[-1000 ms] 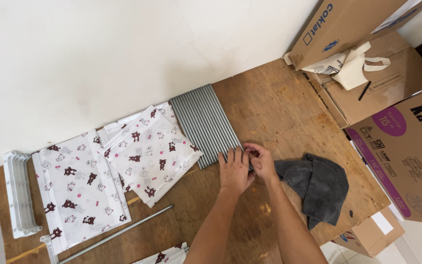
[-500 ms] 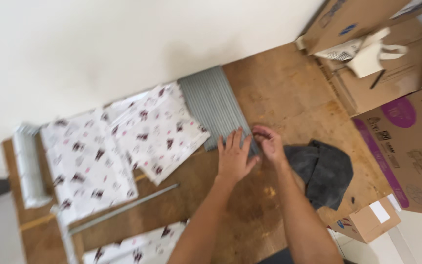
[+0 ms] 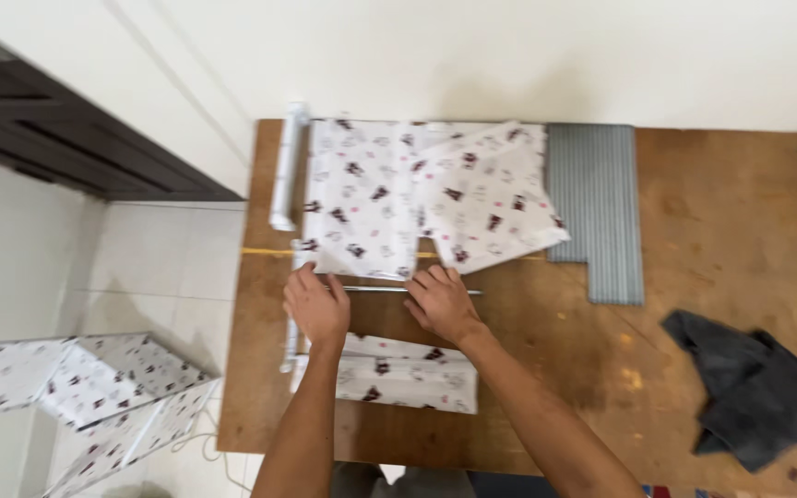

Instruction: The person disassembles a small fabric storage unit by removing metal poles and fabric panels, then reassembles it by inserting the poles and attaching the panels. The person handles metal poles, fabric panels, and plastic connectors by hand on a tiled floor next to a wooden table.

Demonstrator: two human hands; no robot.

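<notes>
My left hand (image 3: 316, 306) and my right hand (image 3: 442, 303) rest palms down on a wooden board (image 3: 694, 240), on either side of a thin metal rod (image 3: 398, 290) that lies between them. Just beyond the rod lie white fabric panels with a dark printed pattern (image 3: 417, 194). Another folded piece of the same fabric (image 3: 398, 373) sits under my forearms. Whether the fingers grip the rod cannot be made out.
A grey ribbed panel (image 3: 597, 207) lies at the right of the fabric. A dark grey cloth (image 3: 749, 392) is crumpled at the board's right. A white tube bundle (image 3: 288, 171) lies along the left edge. On the tiled floor at left stands a patterned fabric frame (image 3: 85, 387).
Both hands have moved from the grey ribbed panel's corner leftward to the metal rod. The view has swung left, so the cardboard boxes are gone from sight.
</notes>
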